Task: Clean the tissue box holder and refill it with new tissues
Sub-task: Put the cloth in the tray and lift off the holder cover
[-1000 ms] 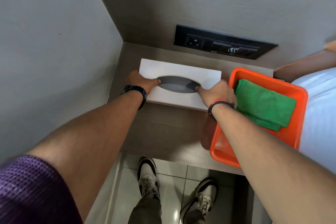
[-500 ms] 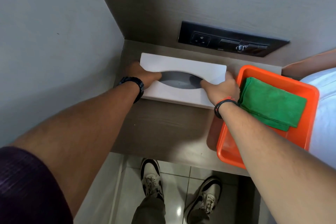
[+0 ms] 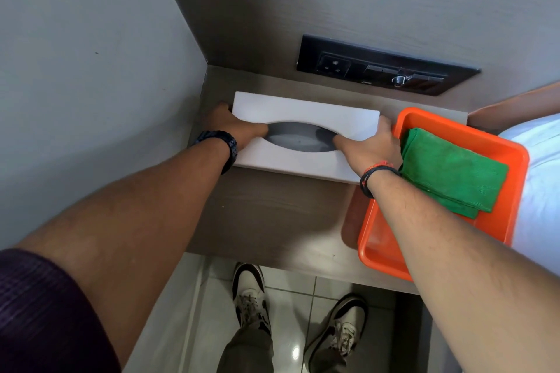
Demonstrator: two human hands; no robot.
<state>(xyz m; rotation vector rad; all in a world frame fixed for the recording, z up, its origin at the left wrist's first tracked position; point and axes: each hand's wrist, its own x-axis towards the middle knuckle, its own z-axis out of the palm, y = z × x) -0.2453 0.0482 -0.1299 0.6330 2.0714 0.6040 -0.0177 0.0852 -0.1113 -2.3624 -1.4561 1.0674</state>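
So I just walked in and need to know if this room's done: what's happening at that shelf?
Not done yet. A person has both hands on the white tissue box holder, which sits on the wooden shelf in the corner. The left hand grips its left end and the right hand its right end, thumbs at the oval slot, which shows no tissues. A folded green cloth lies unused in the orange tray beside it.
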